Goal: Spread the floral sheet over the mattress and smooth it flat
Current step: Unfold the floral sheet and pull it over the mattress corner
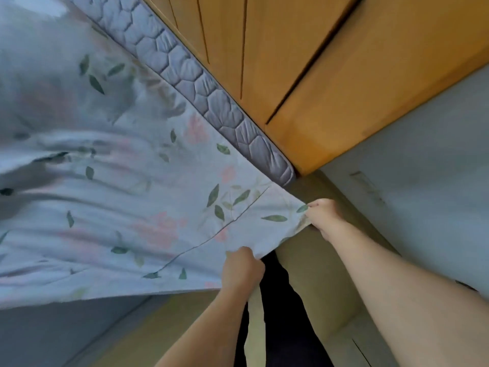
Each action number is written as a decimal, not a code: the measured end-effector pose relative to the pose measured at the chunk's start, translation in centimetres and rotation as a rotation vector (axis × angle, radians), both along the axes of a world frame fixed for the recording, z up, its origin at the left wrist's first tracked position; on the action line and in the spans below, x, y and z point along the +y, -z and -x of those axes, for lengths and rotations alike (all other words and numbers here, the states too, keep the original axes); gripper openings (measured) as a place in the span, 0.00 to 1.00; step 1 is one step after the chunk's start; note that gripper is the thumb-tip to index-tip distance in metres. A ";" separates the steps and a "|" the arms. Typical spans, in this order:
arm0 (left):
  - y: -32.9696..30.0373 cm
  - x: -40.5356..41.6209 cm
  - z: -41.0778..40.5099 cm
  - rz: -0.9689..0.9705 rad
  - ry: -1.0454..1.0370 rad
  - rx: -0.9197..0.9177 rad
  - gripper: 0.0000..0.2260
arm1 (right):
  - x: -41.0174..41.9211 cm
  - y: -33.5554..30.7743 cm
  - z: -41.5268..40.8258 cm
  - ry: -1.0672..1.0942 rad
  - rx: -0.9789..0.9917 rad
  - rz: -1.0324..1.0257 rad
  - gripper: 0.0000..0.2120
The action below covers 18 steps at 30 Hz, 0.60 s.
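The floral sheet (pixel 111 181) billows rumpled over the quilted mattress (pixel 211 102), mid-spread. Left hand (pixel 242 268) grips its near edge, right hand (pixel 324 215) pinches the corner beyond the mattress end. Next, probably: lower, pull taut.

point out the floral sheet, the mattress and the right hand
floral sheet (pixel 158 197), head view, on the rumpled middle of the cloth
mattress (pixel 211 102), head view, on its uncovered quilted side
right hand (pixel 324 217), head view, on the back of the hand pinching the sheet's corner
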State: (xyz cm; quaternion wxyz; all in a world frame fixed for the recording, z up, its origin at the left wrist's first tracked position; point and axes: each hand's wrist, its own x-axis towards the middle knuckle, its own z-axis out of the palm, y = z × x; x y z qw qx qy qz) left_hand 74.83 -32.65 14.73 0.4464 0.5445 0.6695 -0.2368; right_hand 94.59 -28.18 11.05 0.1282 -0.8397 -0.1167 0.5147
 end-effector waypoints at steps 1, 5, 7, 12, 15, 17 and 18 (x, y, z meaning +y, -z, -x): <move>1.0 -0.6 -1.2 0.010 -0.012 -0.005 0.02 | -0.4 1.0 -0.9 0.017 -0.009 0.004 0.14; 5.2 -3.3 -4.6 0.061 -0.006 -0.041 0.02 | -1.9 4.3 -3.8 0.016 -0.101 0.012 0.14; 7.8 -4.6 -5.9 0.126 0.031 -0.083 0.02 | -3.1 6.3 -5.2 -0.028 -0.181 0.064 0.15; 14.0 -5.9 -6.7 0.444 0.194 -0.221 0.05 | -5.3 10.9 -6.2 -0.211 -0.266 0.185 0.15; 16.0 -2.3 -6.1 0.386 0.343 -0.285 0.08 | -4.0 12.5 -5.4 -0.402 -0.239 0.192 0.23; 16.3 2.4 -5.3 0.284 0.300 -0.302 0.08 | -2.3 13.3 -4.7 -0.436 -0.158 0.110 0.24; 16.0 4.9 -4.8 0.236 0.221 -0.336 0.07 | -1.2 13.4 -4.1 -0.416 -0.117 0.059 0.24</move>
